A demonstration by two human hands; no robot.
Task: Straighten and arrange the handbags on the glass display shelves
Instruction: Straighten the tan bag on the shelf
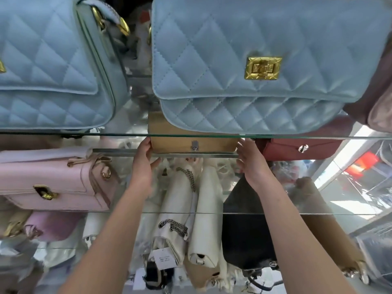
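A tan handbag [176,145] with a small silver clasp stands on the middle glass shelf [286,213], partly hidden behind the upper shelf edge. My left hand [145,162] grips its left end and my right hand [251,161] grips its right end. A dark red handbag [297,149] with a silver clasp stands right beside it. A pink handbag [48,179] with gold fittings sits at the left of the same shelf. On the upper glass shelf [127,135] stand two quilted light blue handbags, one at the left [48,66] and one at the right [254,66] with a gold clasp.
Below the middle shelf lie several white bags with chains [191,219], a black bag [244,230], a lilac bag [51,225] and a tan bag [331,236]. A brownish bag [375,85] stands at the upper right. A window with red shapes [360,166] lies right.
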